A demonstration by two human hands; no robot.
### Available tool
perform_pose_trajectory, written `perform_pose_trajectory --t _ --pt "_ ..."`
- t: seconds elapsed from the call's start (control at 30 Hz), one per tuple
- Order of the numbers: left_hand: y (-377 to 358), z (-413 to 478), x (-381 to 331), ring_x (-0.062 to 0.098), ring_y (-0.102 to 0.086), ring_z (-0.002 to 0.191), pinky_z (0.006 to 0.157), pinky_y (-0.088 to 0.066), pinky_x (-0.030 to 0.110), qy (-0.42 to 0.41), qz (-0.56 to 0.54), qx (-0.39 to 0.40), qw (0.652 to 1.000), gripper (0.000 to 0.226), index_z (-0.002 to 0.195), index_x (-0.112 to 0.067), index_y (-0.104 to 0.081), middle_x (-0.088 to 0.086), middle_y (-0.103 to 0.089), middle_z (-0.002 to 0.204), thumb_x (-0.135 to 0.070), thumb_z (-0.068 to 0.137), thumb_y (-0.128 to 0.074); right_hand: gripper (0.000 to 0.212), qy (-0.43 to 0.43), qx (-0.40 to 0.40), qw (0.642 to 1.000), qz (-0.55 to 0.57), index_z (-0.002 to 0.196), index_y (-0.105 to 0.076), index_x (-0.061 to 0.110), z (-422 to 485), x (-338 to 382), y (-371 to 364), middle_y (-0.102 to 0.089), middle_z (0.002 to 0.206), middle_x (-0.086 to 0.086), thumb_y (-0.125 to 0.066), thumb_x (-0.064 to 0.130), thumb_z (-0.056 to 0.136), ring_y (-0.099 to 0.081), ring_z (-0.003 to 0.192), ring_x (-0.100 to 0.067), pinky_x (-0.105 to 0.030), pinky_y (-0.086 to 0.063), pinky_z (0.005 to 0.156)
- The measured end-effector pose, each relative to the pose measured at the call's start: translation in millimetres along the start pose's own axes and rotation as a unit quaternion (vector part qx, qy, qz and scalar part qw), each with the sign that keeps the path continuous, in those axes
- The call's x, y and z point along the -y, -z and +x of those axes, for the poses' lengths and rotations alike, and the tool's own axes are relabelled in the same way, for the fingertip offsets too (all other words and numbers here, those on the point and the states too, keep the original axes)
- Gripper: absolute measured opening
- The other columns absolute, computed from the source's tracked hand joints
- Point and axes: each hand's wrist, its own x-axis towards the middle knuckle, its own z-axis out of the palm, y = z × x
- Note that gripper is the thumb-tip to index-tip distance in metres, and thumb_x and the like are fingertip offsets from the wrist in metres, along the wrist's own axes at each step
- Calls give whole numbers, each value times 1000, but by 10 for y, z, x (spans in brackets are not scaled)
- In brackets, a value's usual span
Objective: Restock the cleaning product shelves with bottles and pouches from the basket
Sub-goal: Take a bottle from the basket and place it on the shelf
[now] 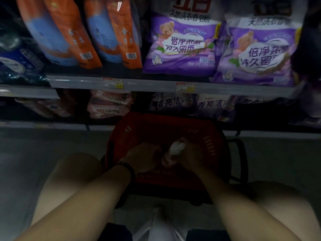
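While both forearms reach down into red basket (pixel 121 134) on floor below shelf (pixel 152 84), right hand (pixel 191 159) grips small pinkish bottle (pixel 175 149), white top up, inside basket. Left hand (pixel 142 159) close against bottle; grasp not discernible in dim light. Purple pouches (pixel 182 49), orange pouches (pixel 69 32) stand on shelf.

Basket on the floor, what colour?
Red: the slotted plastic basket has black handles. It shows best in the head view, the only one.
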Motion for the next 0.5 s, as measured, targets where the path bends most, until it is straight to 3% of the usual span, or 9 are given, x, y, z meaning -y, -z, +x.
perform_pose_trajectory --t 0.1,0.27,0.33,0.4,0.5 --pt "-22 -106 40 20 -66 121 101 -53 32 13 -19 -11 1000 40 139 -20 -63 2 -67 138 -39 104 -65 67 49 -20 999 1 136 -64 29 -183 237 294 -72 123 9 -87 37 74 -67 103 -11 -22 -50 76" --pt "64 -315 47 22 -46 147 119 -42 39 11 -55 -36 998 97 161 -26 -38 -1 -46 161 -50 81 -88 62 138 -48 989 13 126 -72 28 -690 735 901 -72 117 19 -94 37 69 -67 99 1 -19 -52 81" --pt "171 -456 -57 18 -47 145 113 -43 33 -9 -86 -57 995 102 160 -28 -37 -6 -47 158 -49 77 -91 62 155 -49 986 19 121 -74 30 -910 937 1156 -71 112 23 -98 34 64 -66 96 7 -15 -54 81" --pt "304 -653 -231 12 -52 137 104 -45 28 -28 -132 -68 989 96 154 -34 -42 -14 -52 147 -49 74 -93 62 165 -59 984 25 115 -77 29 -1107 1144 1404 -75 107 19 -100 33 57 -69 94 3 -27 -60 83" --pt "498 -949 -532 1 -58 130 108 -52 30 -44 -223 -65 972 92 147 -44 -48 -24 -60 141 -51 69 -96 62 190 -69 979 34 108 -75 24 -1333 1457 1764 -78 107 7 -99 34 52 -73 99 -11 -43 -62 85"
